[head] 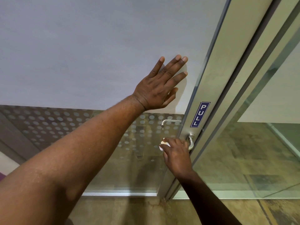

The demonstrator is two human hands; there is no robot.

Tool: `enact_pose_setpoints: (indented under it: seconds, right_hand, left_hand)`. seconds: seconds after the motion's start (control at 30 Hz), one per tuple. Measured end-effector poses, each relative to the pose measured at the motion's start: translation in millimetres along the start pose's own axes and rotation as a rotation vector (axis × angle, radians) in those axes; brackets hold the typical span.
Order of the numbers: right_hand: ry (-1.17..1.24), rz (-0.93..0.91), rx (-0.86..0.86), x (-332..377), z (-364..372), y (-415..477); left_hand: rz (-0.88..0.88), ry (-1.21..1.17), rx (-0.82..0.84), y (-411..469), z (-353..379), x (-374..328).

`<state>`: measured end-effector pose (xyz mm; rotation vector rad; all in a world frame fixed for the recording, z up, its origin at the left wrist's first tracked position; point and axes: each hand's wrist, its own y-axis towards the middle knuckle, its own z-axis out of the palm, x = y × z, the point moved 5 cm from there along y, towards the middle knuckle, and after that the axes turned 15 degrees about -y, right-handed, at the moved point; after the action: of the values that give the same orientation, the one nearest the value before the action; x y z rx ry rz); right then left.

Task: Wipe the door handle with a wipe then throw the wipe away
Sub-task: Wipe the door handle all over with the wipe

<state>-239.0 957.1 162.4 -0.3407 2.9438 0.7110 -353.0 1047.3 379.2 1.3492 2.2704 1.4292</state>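
Handle (191,142) is the thing to clean, and it sits low on the metal edge of the door (97,46), just under a blue sign (200,114) that says PULL. It is a smooth, shiny silver lever that bends out from the frame, and only the part near the frame shows, because the right hand (176,153) covers the rest. That hand is curled shut around a small white wipe (163,144), which is bunched up and peeks out at the left side of the fingers. The wipe is pressed on or right by the lever, so the rubbing step looks to be under way, though how much of the lever is done cannot be told. The left hand (159,85) is spread flat and open on the pale frosted part of the door, higher up, holding nothing. It is most likely there to keep the door from swinging while the other hand rubs. Another silver lever (170,122) shows through the dotted glass on the far side of the door. No bin can be seen, so the place to throw the wipe away is somewhere out of view. The wipe looks soft and light, so a loose hold might let it slip to the brown floor (203,211) below.
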Motion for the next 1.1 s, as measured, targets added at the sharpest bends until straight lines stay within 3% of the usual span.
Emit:
enact_pose_setpoints:
  seconds: [0.2, 0.53, 0.9, 1.1]
  right_hand:
    - [0.086, -0.003, -0.087, -35.3, 9.2, -35.0]
    - [0.172, 0.282, -0.111, -95.9, 20.5, -39.3]
    - [0.072, 0.286, -0.091, -109.2, 20.6, -18.7]
    - [0.393, 0.542, -0.197, -106.9, 29.5, -31.0]
  left_hand:
    - [-0.003, -0.008, -0.008, 0.3, 2.1, 1.4]
    - [0.008, -0.001, -0.006, -1.0, 3.4, 3.2]
    - [0.007, 0.029, 0.020, -2.1, 5.2, 4.9]
    - [0.016, 0.041, 0.002, -0.9, 4.2, 4.1]
